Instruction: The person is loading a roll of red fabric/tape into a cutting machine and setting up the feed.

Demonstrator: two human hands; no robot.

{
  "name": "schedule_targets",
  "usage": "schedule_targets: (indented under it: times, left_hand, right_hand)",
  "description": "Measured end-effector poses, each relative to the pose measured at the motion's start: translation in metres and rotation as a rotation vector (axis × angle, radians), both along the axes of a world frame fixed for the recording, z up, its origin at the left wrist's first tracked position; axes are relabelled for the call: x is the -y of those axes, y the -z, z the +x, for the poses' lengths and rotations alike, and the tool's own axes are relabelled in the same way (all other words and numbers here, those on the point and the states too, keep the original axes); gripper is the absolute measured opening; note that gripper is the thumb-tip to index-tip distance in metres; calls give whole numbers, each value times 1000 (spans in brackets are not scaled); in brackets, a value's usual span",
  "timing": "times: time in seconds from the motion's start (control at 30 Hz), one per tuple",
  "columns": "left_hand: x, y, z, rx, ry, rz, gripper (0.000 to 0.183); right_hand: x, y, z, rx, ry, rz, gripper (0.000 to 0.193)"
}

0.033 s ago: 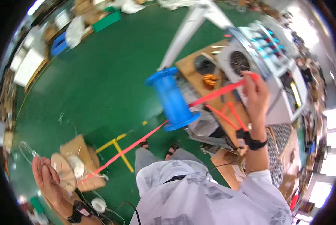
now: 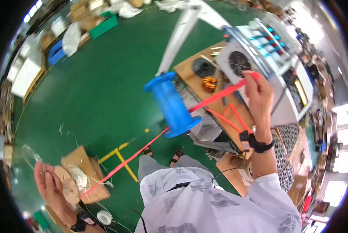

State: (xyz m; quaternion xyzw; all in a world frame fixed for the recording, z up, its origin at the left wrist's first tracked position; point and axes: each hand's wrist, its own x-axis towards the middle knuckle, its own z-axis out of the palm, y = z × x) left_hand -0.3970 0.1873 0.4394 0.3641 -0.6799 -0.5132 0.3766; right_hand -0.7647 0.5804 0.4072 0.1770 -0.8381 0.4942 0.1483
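Note:
A blue flanged spool (image 2: 173,105) hangs tilted near the middle, by the foot of a white metal arm. A flat red strip (image 2: 216,96) stretches between the spool and my right hand (image 2: 258,95), whose fingers are pinched on its end. Beyond the spool a narrower red length (image 2: 127,158) slants down to the cardboard at lower left. My left hand (image 2: 48,185) is off at the far lower left, its fingers closed by a thin clear wire loop (image 2: 29,153) that sticks up past the fingertips. How the fingers grip that loop is partly hidden.
A wooden bench (image 2: 191,75) at right carries an orange coil (image 2: 209,84) and a black round piece (image 2: 203,67). Next to it stands a pale machine (image 2: 226,64) with a fan grille. Cardboard pieces (image 2: 92,171) and a white roll (image 2: 104,217) lie at lower left.
The spool, bench and machine have shifted slightly left in the picture. Both hands keep their grip, and the red strip remains stretched.

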Motion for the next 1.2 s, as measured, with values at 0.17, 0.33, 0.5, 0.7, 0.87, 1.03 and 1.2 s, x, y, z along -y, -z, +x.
schedule_targets:
  times: [0.17, 0.33, 0.5, 0.7, 0.87, 1.03, 1.2]
  left_hand:
    - [-64, -13, -132, -23, 516, 23, 71]
    - [-96, -21, -226, -165, 846, 149, 74]
    - [-87, -40, -276, -328, 1137, 212, 59]
    - [-134, 0, -320, -282, 1491, 58, 48]
    - [-180, 46, -363, -161, 1647, 209, 37]
    - [-212, 70, -392, -93, 1671, 535, 30]
    - [-223, 75, -409, -21, 1617, 626, 24]
  right_hand:
    - [-33, -28, 1, -48, 91, 19, 15]
    - [-38, -56, 5, -38, 213, 0, 14]
    - [-38, -86, 9, 60, 250, -129, 16]
    - [-15, -71, 21, 177, 214, 63, 12]
    - [6, -72, 16, 48, 119, 233, 14]
    - [7, -72, -4, 72, 141, 321, 14]
    - [3, -59, -16, 6, 169, 446, 18]
